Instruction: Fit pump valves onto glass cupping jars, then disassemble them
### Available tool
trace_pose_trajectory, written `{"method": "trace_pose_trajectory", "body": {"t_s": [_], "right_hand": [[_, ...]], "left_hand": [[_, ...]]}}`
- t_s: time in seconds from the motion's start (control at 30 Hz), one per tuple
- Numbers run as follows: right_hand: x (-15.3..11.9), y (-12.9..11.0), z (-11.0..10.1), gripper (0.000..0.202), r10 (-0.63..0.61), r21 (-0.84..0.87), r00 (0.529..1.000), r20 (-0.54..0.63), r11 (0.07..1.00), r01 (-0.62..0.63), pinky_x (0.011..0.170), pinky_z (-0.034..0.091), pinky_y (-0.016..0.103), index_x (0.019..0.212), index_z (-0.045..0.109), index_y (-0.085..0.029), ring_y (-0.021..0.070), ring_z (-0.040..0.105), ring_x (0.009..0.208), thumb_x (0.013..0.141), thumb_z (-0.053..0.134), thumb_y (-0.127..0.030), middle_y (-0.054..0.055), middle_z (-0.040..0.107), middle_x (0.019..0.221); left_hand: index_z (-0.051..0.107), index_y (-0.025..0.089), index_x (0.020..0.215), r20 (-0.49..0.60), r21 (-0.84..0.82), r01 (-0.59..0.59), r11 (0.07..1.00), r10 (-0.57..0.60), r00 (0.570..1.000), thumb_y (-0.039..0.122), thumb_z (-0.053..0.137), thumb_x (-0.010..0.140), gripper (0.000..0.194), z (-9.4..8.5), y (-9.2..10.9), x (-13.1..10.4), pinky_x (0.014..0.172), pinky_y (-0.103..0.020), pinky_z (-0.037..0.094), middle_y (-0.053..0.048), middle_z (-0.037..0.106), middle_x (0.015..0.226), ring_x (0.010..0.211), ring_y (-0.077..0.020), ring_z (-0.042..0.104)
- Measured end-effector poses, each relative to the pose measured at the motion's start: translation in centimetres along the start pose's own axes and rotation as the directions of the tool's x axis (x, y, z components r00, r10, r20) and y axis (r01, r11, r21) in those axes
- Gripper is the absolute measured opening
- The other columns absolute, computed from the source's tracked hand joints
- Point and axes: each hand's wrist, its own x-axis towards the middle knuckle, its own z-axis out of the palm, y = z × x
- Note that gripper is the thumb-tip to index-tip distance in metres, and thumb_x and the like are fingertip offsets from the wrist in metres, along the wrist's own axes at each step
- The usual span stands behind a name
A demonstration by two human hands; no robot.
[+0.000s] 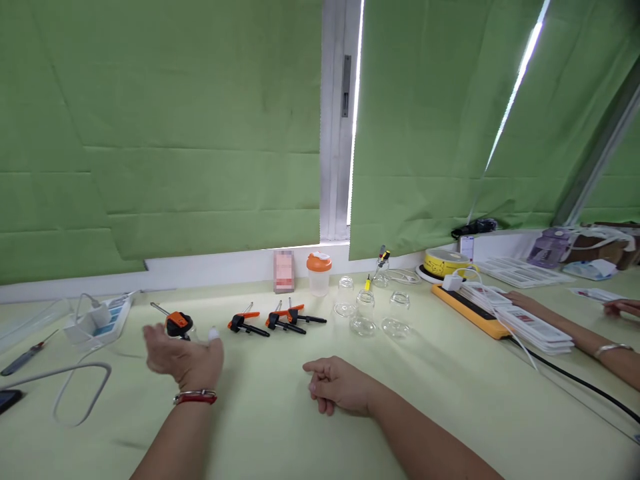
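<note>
A small clear glass cup point(200, 335) sits half hidden behind the left hand point(184, 360), with a white knob showing just past the fingertips on the thumb side. That hand is raised a little off the table point(260, 427), fingers loosely curled around the cup; whether they truly grip it or only shield it cannot be told from here. Just beyond the knuckles lies an orange and black pump tool point(176, 323), its metal rod pointing away to the left, close enough to be taken up without a reach.

The right hand point(336, 385) rests on the table, fingers folded under in a loose fist, holding nothing.

Further out from the left fingers, three more pump tools point(277, 320) lie in a row. Beyond the right hand's knuckles stand three glass cups point(367, 312), mouths down, so they stay steady. Behind them is an orange-lidded jar point(319, 273). A power strip point(100, 319) lies far left. Another person's arm point(575, 337) rests at the right edge.
</note>
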Motion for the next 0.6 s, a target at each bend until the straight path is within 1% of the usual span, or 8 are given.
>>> {"method": "trace_pose_trajectory", "body": {"t_s": [0.03,0.07,0.1,0.17,0.23,0.43,0.53,0.6], "right_hand": [[0.0,0.1,0.0,0.062,-0.006,-0.001,1.000,-0.002,1.000,0.006,0.052,0.047,0.023,0.135,0.041,-0.014,0.0094,0.058,0.058,0.077,0.060,-0.028,0.002,0.057,0.080],[0.1,0.1,-0.1,0.063,-0.006,-0.001,1.000,-0.006,1.000,0.006,0.053,0.047,0.023,0.135,0.041,-0.014,0.0095,0.058,0.058,0.077,0.060,-0.028,0.002,0.057,0.080],[0.1,0.2,-0.1,0.063,-0.001,-0.001,1.000,-0.009,1.000,0.001,0.053,0.047,0.023,0.135,0.041,-0.014,0.0095,0.058,0.059,0.077,0.060,-0.029,0.002,0.057,0.080],[0.2,0.3,-0.1,0.064,0.012,0.001,1.000,-0.013,1.000,-0.012,0.053,0.047,0.023,0.135,0.041,-0.014,0.0092,0.058,0.059,0.076,0.061,-0.030,0.001,0.057,0.080],[0.3,0.3,-0.1,0.065,0.019,0.004,1.000,-0.016,1.000,-0.019,0.053,0.047,0.022,0.135,0.041,-0.014,0.0089,0.058,0.058,0.076,0.062,-0.030,0.001,0.057,0.079],[0.3,0.3,-0.1,0.064,0.015,-0.010,1.000,-0.017,1.000,-0.015,0.053,0.046,0.023,0.135,0.042,-0.015,0.0088,0.058,0.058,0.076,0.062,-0.030,0.001,0.058,0.081],[0.2,0.2,-0.1,0.063,0.009,0.003,1.000,-0.007,1.000,-0.009,0.053,0.046,0.023,0.134,0.041,-0.013,0.0094,0.058,0.058,0.076,0.061,-0.028,0.001,0.057,0.080],[0.2,0.2,-0.1,0.063,0.004,0.013,1.000,-0.004,1.000,-0.004,0.053,0.046,0.024,0.134,0.041,-0.012,0.0095,0.057,0.057,0.077,0.061,-0.027,0.001,0.056,0.079]], "left_hand": [[-0.014,0.007,0.136,-0.054,0.024,-0.132,0.991,0.133,0.990,0.034,0.055,0.073,0.098,0.1,0.8,-0.4,0.109,-0.053,0.007,-0.024,0.003,0.146,0.138,-0.0349,0.002],[-0.006,0.009,0.138,-0.020,0.038,-0.270,0.962,0.271,0.962,0.031,0.053,0.076,0.088,0.4,1.4,-0.9,0.110,-0.049,0.011,-0.022,0.007,0.147,0.138,-0.0317,0.006],[0.003,0.011,0.139,0.067,0.039,-0.395,0.918,0.392,0.917,0.027,0.050,0.078,0.078,0.9,1.9,-1.4,0.111,-0.045,0.014,-0.019,0.010,0.148,0.139,-0.0291,0.009],[0.016,0.013,0.139,0.291,0.009,-0.576,0.817,0.549,0.783,0.018,0.045,0.079,0.067,2.1,2.2,-2.2,0.111,-0.042,0.016,-0.016,0.016,0.150,0.138,-0.0265,0.013],[0.024,0.013,0.139,0.452,-0.004,-0.629,0.778,0.562,0.692,0.015,0.044,0.078,0.064,3.3,1.9,-2.7,0.110,-0.045,0.017,-0.015,0.016,0.151,0.138,-0.0271,0.018],[0.035,0.016,0.138,0.691,0.050,-0.573,0.818,0.386,0.611,0.027,0.034,0.087,0.052,5.0,0.0,-2.8,0.104,-0.057,0.018,-0.013,0.011,0.153,0.137,-0.0297,0.019],[0.040,0.018,0.136,0.743,0.048,-0.587,0.808,0.364,0.562,0.028,0.032,0.089,0.049,4.9,0.0,-2.6,0.103,-0.056,0.020,-0.012,0.023,0.150,0.137,-0.0286,0.020],[0.042,0.018,0.135,0.753,0.047,-0.597,0.801,0.364,0.548,0.028,0.032,0.089,0.048,4.7,0.3,-2.6,0.103,-0.053,0.022,-0.012,0.032,0.147,0.136,-0.0284,0.022]]}}
